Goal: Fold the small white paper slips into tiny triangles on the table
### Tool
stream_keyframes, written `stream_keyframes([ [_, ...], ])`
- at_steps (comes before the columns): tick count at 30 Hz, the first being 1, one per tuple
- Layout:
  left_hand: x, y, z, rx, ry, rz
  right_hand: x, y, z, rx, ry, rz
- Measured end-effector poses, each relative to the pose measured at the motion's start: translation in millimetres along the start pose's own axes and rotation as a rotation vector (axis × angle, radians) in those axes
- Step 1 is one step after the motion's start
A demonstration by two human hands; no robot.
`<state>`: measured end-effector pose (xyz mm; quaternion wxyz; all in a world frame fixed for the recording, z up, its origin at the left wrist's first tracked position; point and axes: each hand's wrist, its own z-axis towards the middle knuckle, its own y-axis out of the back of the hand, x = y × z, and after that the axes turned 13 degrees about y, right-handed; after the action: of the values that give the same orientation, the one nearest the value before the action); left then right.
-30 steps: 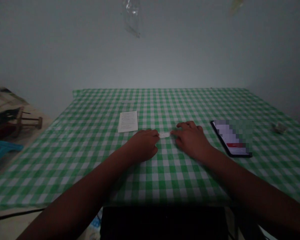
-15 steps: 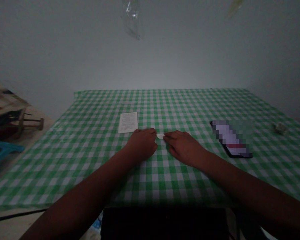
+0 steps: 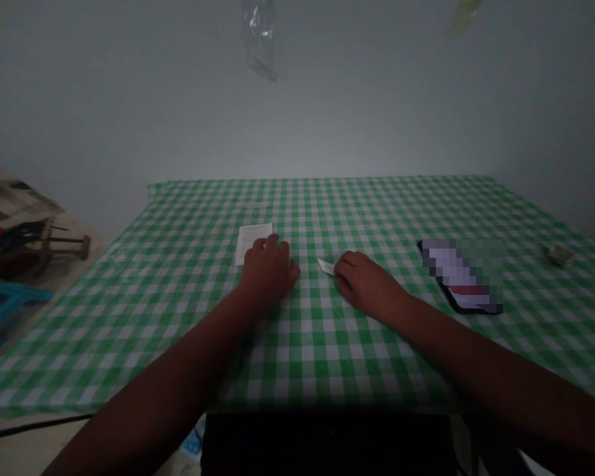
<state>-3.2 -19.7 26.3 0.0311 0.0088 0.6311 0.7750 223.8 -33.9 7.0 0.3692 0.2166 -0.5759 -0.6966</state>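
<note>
- A pale wall (image 3: 357, 99) rises in dim light beyond the green-and-white checked surface (image 3: 317, 344).
- My right fingers (image 3: 350, 260) are closed on one end of a small printed paper slip (image 3: 326, 266); its free end sticks out to their left, pointing slightly away from me.
- My left fingers (image 3: 283, 251) are loose and a little spread, with nothing visible in them. They overlap part of a printed sheet (image 3: 248, 237) just beyond; I can't tell whether they touch it.
- Well right of my right fingers lies a phone (image 3: 469, 302), partly pixelated.
- Farther right sits a small object (image 3: 558, 254), too dim to name.
- Far left of my left fingers, off the surface, stands a blue frame (image 3: 17, 295).
</note>
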Motion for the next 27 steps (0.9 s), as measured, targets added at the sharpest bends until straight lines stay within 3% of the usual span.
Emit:
stream_keyframes([
  [3,5,-2.6,3,0.083,0.042,0.024,-3,-2,0,-0.006,-0.026,0.011],
  [8,4,-2.7,2,0.109,-0.063,0.008,-4,-3,-1,0.007,-0.125,-0.098],
  [16,-15,4.8,-17,0.206,-0.455,-0.255,-11,-2,3,0.048,-0.249,-0.117],
  [21,-20,6.1,-24,0.364,-0.63,-0.46,-19,-6,7,0.062,-0.28,-0.098],
  [27,-10,4.3,-15,0.285,-0.639,-0.379,-21,-5,5,-0.025,-0.235,-0.102],
])
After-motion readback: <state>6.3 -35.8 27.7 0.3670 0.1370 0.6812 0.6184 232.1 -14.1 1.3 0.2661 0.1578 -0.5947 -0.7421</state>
